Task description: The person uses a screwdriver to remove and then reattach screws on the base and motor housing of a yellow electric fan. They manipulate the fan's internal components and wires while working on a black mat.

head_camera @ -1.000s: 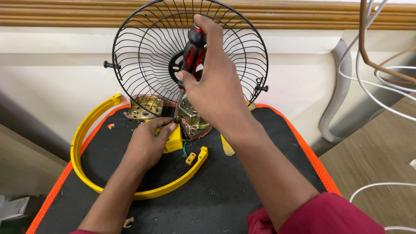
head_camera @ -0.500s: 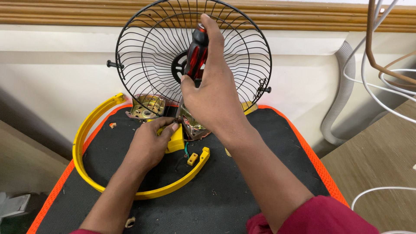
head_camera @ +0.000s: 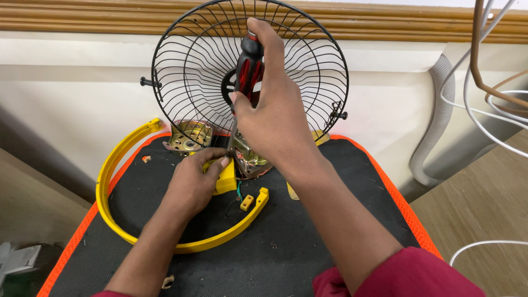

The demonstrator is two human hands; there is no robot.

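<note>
My right hand grips a red and black screwdriver held upright, its shaft pointing down at a metal fan motor. My left hand rests on a small yellow plastic part next to the motor, fingers curled around it. Behind both hands stands a black wire fan guard, leaning against the wall. A yellow plastic ring lies open on the black mat around my left arm.
A metal bracket plate lies at the guard's foot. The mat has an orange border. A grey corrugated hose and white cables hang at the right over a wooden floor. A small piece lies near the front.
The view has shifted slightly; my right hand with the screwdriver stays upright over the motor, and my left hand stays by the yellow part.
</note>
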